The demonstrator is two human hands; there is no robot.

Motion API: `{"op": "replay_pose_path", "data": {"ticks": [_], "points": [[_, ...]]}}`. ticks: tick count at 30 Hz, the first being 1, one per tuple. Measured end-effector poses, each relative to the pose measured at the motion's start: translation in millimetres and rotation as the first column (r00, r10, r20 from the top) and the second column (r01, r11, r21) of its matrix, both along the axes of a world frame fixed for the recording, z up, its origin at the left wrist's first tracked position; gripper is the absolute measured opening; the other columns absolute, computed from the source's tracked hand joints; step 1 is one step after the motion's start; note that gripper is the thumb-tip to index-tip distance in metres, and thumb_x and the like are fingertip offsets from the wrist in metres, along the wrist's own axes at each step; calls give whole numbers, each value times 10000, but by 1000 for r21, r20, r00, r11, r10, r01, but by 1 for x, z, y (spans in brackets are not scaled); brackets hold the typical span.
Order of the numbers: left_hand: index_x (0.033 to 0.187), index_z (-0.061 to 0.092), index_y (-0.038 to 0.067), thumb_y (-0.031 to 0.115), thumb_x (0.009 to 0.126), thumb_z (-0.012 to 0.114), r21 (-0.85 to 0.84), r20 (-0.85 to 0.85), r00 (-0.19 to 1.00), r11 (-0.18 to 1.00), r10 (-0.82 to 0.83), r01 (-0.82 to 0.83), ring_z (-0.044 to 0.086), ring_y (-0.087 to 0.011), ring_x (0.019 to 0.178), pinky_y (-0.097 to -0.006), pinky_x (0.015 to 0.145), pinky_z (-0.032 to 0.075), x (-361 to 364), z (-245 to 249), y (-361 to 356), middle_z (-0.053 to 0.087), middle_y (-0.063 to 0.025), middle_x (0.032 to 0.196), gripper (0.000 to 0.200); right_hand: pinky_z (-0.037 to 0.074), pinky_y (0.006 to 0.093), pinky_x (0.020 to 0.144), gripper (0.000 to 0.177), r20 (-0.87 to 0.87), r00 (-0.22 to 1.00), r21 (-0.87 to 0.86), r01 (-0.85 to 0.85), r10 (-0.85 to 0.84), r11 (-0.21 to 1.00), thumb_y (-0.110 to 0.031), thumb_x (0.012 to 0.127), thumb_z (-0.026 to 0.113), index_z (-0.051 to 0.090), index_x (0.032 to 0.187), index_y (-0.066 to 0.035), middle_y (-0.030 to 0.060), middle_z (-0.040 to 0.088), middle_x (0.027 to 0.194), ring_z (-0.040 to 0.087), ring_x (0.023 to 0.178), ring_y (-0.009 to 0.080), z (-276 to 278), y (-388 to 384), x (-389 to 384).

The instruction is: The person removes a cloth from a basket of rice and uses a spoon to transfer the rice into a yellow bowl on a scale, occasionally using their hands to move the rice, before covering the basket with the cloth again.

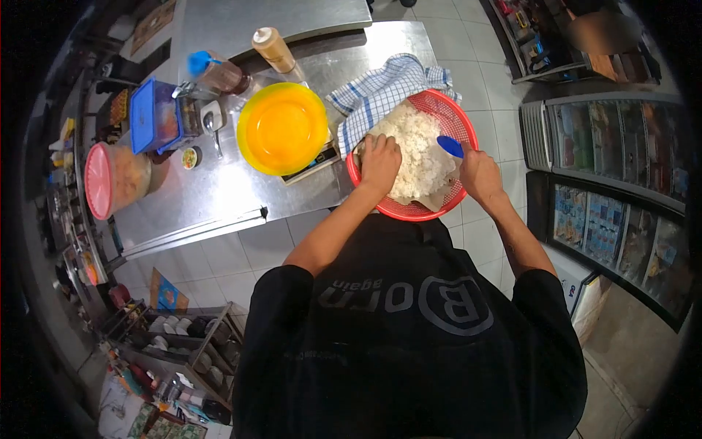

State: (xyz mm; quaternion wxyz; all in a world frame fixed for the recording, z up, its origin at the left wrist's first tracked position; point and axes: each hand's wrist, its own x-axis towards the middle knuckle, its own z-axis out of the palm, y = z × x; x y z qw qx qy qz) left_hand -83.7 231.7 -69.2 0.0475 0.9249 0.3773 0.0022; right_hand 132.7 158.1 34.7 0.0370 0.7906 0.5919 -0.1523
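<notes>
White cooked rice fills much of a red plastic basket, which has brownish paper lining under the rice. My right hand is closed at the basket's right side around a blue scoop, whose handle is hidden in the fist. The scoop's oval end lies over the rice. At the left side of the basket, my left hand rests with fingers stretched out on the edge of the rice. A blue-and-white checked cloth drapes over the basket's far left rim.
A yellow bowl stands left of the basket on the steel table. Farther left are a sauce bottle, a blue-lidded container, a spoon and a pink-lidded tub. Display fridges stand to the right.
</notes>
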Motion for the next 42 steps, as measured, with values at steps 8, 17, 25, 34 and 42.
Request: {"op": "replay_pose_path", "data": {"ticks": [8, 17, 25, 34, 42], "points": [[852, 706, 70, 96, 831, 617, 72, 10, 1000, 997, 23, -24, 588, -257, 999, -427, 952, 418, 2, 1, 4, 655, -97, 933, 95, 558, 576, 806, 482, -165, 986, 0, 38, -37, 999, -28, 850, 588, 591, 1329, -84, 282, 708, 917, 694, 879, 481, 16, -7, -4], [856, 720, -7, 164, 878, 684, -285, 261, 964, 958, 60, 18, 622, -334, 986, -460, 921, 460, 0, 15, 17, 675, -183, 933, 176, 543, 576, 831, 383, -249, 968, -24, 36, -41, 999, -23, 849, 587, 648, 1227, -44, 288, 701, 919, 679, 898, 483, 5, -22, 7], [910, 738, -7, 148, 918, 661, -238, 481, 873, 970, 81, 42, 626, -331, 1026, -453, 926, 481, 5, 27, 15, 675, -152, 888, 174, 539, 575, 830, 304, -319, 947, 10, 50, -44, 999, -31, 839, 607, 670, 1136, -20, 294, 695, 921, 679, 899, 479, 8, -27, -2], [983, 753, -4, 163, 876, 725, -565, 392, 883, 825, 260, 9, 689, -403, 920, -464, 830, 530, -6, 43, 42, 710, -239, 956, 200, 540, 572, 824, 287, -310, 950, 9, 45, -40, 999, -37, 840, 608, 670, 1120, -24, 291, 693, 916, 674, 894, 481, 5, -30, -2], [1088, 718, -22, 153, 926, 669, -401, 474, 871, 912, 128, 84, 666, -445, 898, -487, 800, 525, -2, 42, 42, 690, -250, 935, 244, 549, 548, 831, 354, -389, 920, 47, 64, -41, 997, -29, 845, 624, 661, 1196, 0, 293, 697, 952, 682, 916, 468, -3, -24, -4]]}}
